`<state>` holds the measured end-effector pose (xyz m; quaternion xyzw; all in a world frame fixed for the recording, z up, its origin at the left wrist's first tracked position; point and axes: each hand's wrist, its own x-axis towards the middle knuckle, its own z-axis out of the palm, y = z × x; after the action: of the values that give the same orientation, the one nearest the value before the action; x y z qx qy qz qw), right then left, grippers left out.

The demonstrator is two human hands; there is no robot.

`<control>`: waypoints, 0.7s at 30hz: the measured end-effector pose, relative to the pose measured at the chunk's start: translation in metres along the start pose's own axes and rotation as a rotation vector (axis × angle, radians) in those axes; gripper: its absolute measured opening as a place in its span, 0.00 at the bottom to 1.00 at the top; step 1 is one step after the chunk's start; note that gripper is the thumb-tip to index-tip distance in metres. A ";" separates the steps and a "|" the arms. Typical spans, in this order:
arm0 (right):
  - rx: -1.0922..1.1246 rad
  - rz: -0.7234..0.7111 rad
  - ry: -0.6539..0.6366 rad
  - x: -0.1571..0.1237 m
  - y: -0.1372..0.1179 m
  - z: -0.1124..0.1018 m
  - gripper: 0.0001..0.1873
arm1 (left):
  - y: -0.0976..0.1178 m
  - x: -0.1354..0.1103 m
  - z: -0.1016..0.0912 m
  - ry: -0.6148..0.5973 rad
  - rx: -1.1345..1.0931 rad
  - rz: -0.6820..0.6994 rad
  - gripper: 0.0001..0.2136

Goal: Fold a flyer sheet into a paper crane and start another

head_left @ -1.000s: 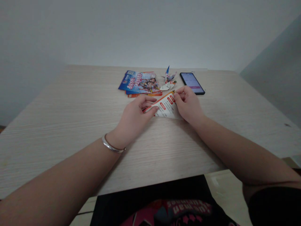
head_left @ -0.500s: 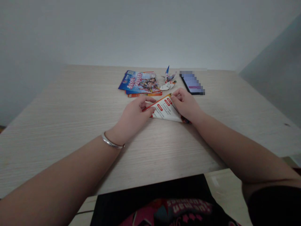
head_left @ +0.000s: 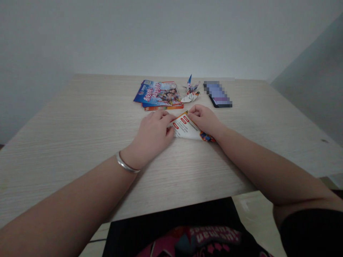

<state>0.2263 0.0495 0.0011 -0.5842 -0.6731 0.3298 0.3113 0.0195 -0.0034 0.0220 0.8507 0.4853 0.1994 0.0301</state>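
Note:
A folded printed paper [head_left: 187, 130], white with red labels and an orange edge, lies on the wooden table [head_left: 80, 117] between my hands. My left hand [head_left: 154, 134], with a silver bracelet on the wrist, presses its fingers down on the paper's left part. My right hand [head_left: 205, 119] pinches the paper's upper corner with fingers curled. Just beyond the hands stands a small folded paper crane [head_left: 191, 92].
A stack of colourful leaflets [head_left: 158, 94] lies behind my left hand. A phone [head_left: 217, 94] rests to the right of the crane. The table meets a plain wall at the back; its near edge is at my lap.
Both hands have drawn closer together over the paper. My right hand has slid left along the top edge, folding the paper smaller; a coloured corner now shows at its right.

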 end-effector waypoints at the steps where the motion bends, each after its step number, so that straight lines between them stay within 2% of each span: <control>1: 0.005 -0.007 0.002 0.001 0.000 0.000 0.08 | 0.002 0.000 0.000 0.023 0.029 0.059 0.18; 3: 0.003 -0.024 0.006 0.002 0.000 -0.001 0.08 | 0.007 -0.001 0.000 0.024 0.068 0.175 0.17; 6: -0.008 -0.053 0.020 0.003 0.000 -0.003 0.07 | 0.011 -0.001 0.004 -0.081 0.045 0.258 0.16; 10: -0.003 -0.093 0.034 0.006 0.005 -0.005 0.04 | 0.011 -0.003 0.010 -0.217 -0.013 0.257 0.17; 16: -0.013 -0.129 0.040 0.013 0.016 -0.005 0.04 | 0.010 -0.007 0.010 -0.296 0.047 0.288 0.27; 21: -0.069 -0.112 0.051 0.015 0.016 -0.005 0.05 | 0.011 -0.008 0.012 -0.301 0.059 0.308 0.30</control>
<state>0.2380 0.0661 -0.0087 -0.5642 -0.7075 0.2734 0.3261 0.0293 -0.0138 0.0109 0.9355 0.3454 0.0582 0.0466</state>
